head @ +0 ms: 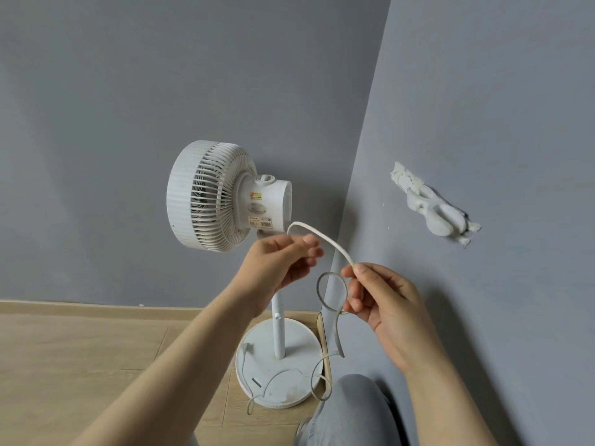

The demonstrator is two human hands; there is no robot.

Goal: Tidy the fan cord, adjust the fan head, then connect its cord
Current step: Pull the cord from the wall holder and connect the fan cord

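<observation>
A white pedestal fan stands in the room corner, its head (206, 196) turned to the left on a thin pole (278, 329) over a round base (289, 381). A flat white cord (325, 241) arches between my hands in front of the fan. My left hand (283, 262) pinches one end of the arch just below the motor housing. My right hand (376, 300) pinches the other end, where the cord curls into a small loop (331, 292) and drops to the base. More cord lies in loose coils (318, 378) on the base and floor.
Grey walls meet in a corner right behind the fan. A patch of broken white plaster (431, 204) sticks out of the right wall. Wooden flooring (80, 355) spreads to the left. My grey-trousered knee (347, 410) is beside the base.
</observation>
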